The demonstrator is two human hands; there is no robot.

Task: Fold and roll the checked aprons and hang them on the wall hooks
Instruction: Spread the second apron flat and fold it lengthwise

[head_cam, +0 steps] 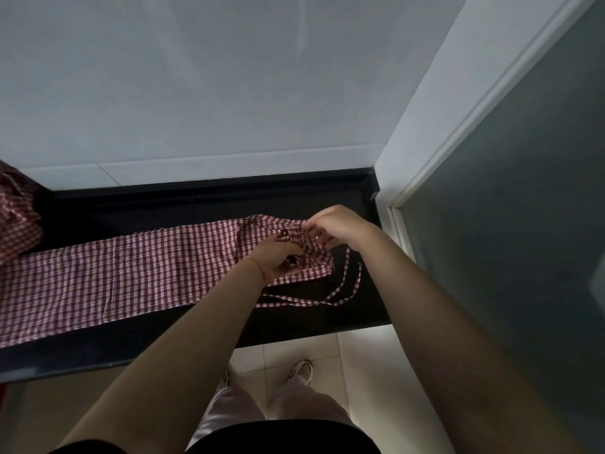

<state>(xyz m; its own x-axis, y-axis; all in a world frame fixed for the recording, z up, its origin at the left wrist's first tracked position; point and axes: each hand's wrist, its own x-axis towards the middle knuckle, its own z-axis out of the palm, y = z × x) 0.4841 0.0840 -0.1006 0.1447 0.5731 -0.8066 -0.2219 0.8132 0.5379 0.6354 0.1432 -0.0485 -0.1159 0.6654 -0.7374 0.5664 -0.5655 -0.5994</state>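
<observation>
On the black ledge [311, 319] by the white wall [229, 77] lies a red and white checked apron [131, 273]. It is folded into a long flat strip that runs from the far left edge of the ledge to the right, where both hands work at its end. The left hand [276, 258] has its fingers curled around the bunched cloth, near the front edge of the strip. The right hand [337, 224] is just behind it, a bit farther back, and pinches the same bunched end with its fingertips. Thin checked ties [340, 290] trail from that end and lie in loose loops on the ledge, near the right side. At the far left a second checked apron [16, 217] sits in a crumpled heap (only part of it shows). Down below, white floor tiles [360, 371] and a white shoe [302, 371] can be seen.
</observation>
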